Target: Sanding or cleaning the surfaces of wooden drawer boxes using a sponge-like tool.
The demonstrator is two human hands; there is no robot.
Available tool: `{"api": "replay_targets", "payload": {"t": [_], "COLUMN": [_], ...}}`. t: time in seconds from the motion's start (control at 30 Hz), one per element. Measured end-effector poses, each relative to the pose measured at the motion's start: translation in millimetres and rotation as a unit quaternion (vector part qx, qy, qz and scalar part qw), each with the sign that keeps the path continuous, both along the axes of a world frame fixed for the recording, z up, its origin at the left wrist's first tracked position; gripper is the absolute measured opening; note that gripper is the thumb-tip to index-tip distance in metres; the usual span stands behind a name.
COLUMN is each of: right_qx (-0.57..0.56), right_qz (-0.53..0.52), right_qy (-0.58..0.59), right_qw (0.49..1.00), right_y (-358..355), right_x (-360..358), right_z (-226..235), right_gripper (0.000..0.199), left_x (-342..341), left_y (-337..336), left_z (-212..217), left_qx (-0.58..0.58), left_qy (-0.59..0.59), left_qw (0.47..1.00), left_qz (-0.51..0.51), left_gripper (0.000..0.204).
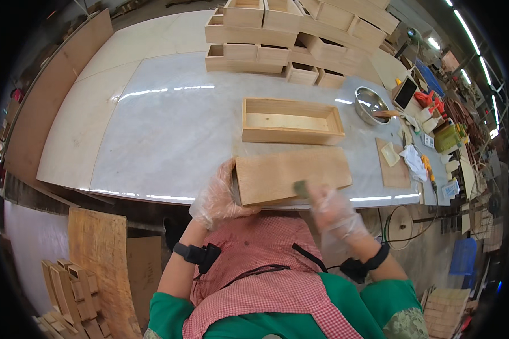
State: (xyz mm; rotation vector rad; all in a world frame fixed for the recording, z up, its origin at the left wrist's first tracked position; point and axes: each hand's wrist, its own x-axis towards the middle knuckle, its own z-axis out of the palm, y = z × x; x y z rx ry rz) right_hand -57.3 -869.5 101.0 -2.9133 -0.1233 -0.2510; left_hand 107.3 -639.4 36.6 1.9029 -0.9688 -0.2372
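A long wooden box [288, 169] lies at the table's near edge, a broad flat face turned up. My left hand [216, 195], in a clear plastic glove, grips its left end. My right hand [335, 210], gloved the same way and slightly blurred, holds a small dark green pad [301, 188] against the near right part of that face. The pad's exact kind is unclear. Just beyond stands an open-topped wooden box [291, 135] with a pale bottom inside.
Wooden boxes [249, 53] are stacked at the back. To the right are a metal bowl [366, 101] with a wooden-handled tool, a dark-screened device [405, 92], a small board [389, 176], a white cloth [414, 163] and bottles. Wooden pieces [73, 291] lie at lower left.
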Motion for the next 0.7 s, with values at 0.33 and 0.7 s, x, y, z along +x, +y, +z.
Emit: {"api": "replay_targets", "payload": {"t": [0.33, 0.7], "right_qx": [-0.061, -0.037], "right_qz": [0.022, -0.079], "right_qy": [-0.006, -0.014], "right_qw": [0.998, 0.996], "right_y": [60.0, -11.5], "right_x": [25.0, -0.5], "right_z": [-6.8, -17.2], "right_gripper": [0.037, 0.038], "left_x": [-6.9, -16.1], "left_y": [-8.7, -15.7], "left_z": [-1.6, 17.6], "left_qx": [-0.065, -0.168], "left_qy": [0.151, 0.301], "left_qw": [0.986, 0.938], "left_qz": [-0.004, -0.028], "left_gripper": [0.118, 0.116]}}
